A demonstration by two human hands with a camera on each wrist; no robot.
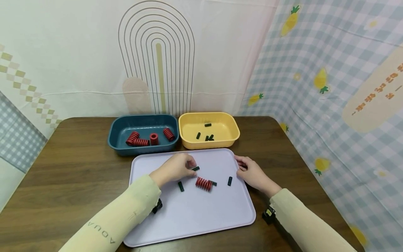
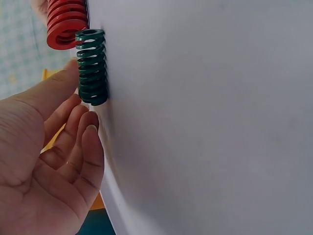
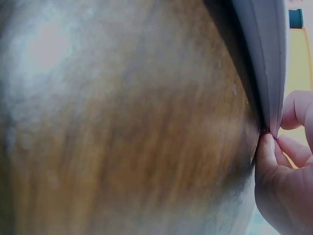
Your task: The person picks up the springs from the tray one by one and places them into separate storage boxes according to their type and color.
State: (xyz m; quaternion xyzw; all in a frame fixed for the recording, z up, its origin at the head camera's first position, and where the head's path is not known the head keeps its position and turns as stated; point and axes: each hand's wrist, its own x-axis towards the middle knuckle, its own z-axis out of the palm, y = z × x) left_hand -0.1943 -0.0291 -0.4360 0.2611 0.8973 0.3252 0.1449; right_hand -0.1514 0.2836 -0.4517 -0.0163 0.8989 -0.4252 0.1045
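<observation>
On the lilac tray [image 1: 189, 217], my left hand [image 1: 174, 168] has its thumb and index finger around one end of a small green coil spring [image 1: 196, 168]; its fingers partly hide that end. Below that hand lies another green spring [image 1: 181, 186], large in the left wrist view. A thick red coil spring [image 1: 204, 183] lies mid-tray, with a green spring [image 1: 214, 183] against its right end. Farther right is one more green spring [image 1: 230, 181]. My right hand [image 1: 252, 173] pinches the tray's right rim, also seen in the right wrist view.
Behind the tray stand a dark blue bin [image 1: 143, 151] with several red springs and a yellow bin [image 1: 207, 144] with several small green ones. Everything rests on a brown wooden table [image 1: 78, 168]. Patterned cloth [image 1: 220, 52] hangs behind and to the right.
</observation>
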